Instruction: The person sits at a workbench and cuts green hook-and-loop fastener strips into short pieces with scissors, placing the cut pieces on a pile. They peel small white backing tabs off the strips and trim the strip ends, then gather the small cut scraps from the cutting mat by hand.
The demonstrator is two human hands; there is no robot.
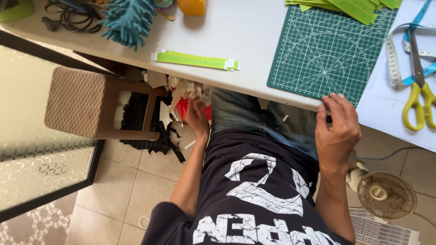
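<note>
Your left hand [196,119] is down below the near edge of the white table [245,36], fingers curled into the heap of paper scraps [184,90] piled over a red bin [183,109] on the floor; whether it has pinched a scrap you cannot tell, since the fingertips are buried in the pile. Your right hand [337,127] is up at the table's near edge, fingers spread and loosely bent, the tips resting on the near corner of the green cutting mat [327,50] — it grips nothing.

The mat lies on the right half of the table, reaching to the near edge. At its far edge sits a stack of lime-green paper strips [349,7]. A second, smaller bundle of green strips [195,60] lies left of the mat, close to the near edge and well apart from either hand. Right of the mat, on a white sheet [386,104], yellow-handled scissors [418,81] lie across a coiled measuring tape [393,59]. At the far left of the table there is a teal fluffy duster [127,20], a tangle of black cable [68,16] and a yellow container [192,6].

On the tiled floor, a brown woven-pattern plastic stool [86,102] stands just left of the scrap heap, and a small fan [386,195] lies by your right side —
</note>
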